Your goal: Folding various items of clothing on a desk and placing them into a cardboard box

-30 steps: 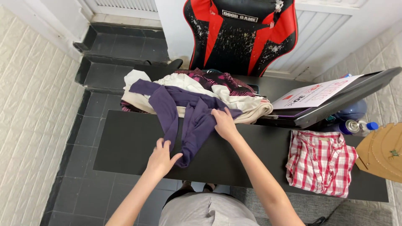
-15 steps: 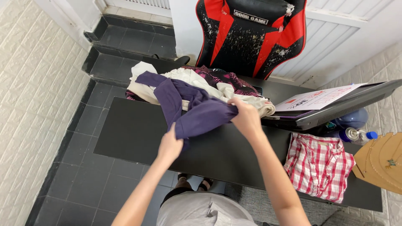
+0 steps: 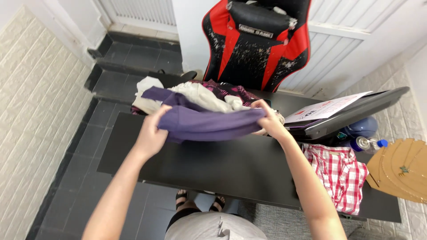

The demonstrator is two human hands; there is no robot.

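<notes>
A purple garment (image 3: 209,122) is stretched between my two hands above the black table (image 3: 213,166). My left hand (image 3: 152,133) grips its left end and my right hand (image 3: 267,118) grips its right end. One purple sleeve still trails back over the pile of clothes (image 3: 204,95) at the table's far edge, which holds white, cream and pink-black pieces.
A red-and-black gaming chair (image 3: 258,40) stands behind the table. To the right lie a tilted dark monitor with a printed sheet (image 3: 342,111), a folded red-and-white checked shirt (image 3: 340,171), a spray can and bottle (image 3: 367,143) and a cardboard piece (image 3: 398,169). Dark floor tiles (image 3: 66,178) lie left.
Both hands have lifted the purple garment off the table and pulled it out sideways. My left hand went up and left, my right hand up and right.
</notes>
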